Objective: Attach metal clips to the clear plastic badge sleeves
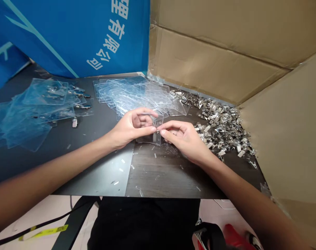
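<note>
Clear vinyl badge holder (151, 138) sits mid-surface, btw the hands, lower edge on or just above the dark surface (95, 166), upper end raised & tilted up into the fingertips. Long axis hard to tell w/ fingers over it; seems to run roughly away from the wearer, w/ the punched-slot end up top, but unsure. Far L, blue printed banner (77, 34) w/ white Chinese characters stands behind a loose spread of clear holders (35, 111), some w/ metal badge clips (82, 106) already on them; one lone clip (74, 123) lies just beside that spread. Yellow-&-black lanyard (43, 232) hangs below the surface edge. L hand (130, 128) is curled, thumb & fingers closed in a pinch on the holder's upper edge. Second pile of clear holders (131, 93) lies behind the hands, near both. R hand (185, 140) comes in from the other side, also pinching at the same end, fingertips almost meeting the L ones; anything small btw them is hidden, can't tell. Work in hand is at that top end, both hands on it. Heap of metal clips (217, 125) lies just R of the R hand, against cardboard box wall (285, 139); small clear plastic bits (121, 161) are scattered on the surface in front.
</note>
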Tool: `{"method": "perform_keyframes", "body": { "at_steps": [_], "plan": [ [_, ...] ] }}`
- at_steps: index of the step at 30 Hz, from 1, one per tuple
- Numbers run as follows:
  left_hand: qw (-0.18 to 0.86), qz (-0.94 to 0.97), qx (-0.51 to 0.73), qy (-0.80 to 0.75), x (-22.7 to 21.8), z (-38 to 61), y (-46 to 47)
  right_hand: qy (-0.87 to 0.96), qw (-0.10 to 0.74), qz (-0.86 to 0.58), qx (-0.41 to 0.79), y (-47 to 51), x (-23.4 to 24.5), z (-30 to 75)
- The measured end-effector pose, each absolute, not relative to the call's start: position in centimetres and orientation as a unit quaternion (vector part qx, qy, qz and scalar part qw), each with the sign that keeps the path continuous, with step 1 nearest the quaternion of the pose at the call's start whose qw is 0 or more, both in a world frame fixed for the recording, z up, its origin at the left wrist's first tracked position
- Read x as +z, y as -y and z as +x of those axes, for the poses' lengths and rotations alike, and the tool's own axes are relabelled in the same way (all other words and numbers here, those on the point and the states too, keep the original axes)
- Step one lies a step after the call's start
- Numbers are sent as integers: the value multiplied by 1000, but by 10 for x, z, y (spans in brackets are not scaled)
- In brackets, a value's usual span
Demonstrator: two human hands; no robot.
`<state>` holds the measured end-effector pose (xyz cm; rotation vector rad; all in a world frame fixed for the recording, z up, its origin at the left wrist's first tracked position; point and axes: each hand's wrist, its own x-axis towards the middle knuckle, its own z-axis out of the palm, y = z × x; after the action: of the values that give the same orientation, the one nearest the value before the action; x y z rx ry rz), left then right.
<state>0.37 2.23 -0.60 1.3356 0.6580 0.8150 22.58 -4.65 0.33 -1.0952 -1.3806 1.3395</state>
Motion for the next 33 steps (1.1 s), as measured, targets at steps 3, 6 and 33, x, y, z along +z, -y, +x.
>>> {"method": "perform_keyframes", "body": {
  "at_steps": [3, 6, 33],
  "plan": [
    [669, 602, 328, -288, -8, 1, -26, 543, 456, -445, 547, 44, -1, 226],
    [712, 575, 310, -259, -8, 2, -28, 526, 473, -453, 543, 42, -6, 224],
    [656, 604, 384, -241, -7, 1, -16, 488, 490, -473, 546, 49, 8, 219]
  ]
}}
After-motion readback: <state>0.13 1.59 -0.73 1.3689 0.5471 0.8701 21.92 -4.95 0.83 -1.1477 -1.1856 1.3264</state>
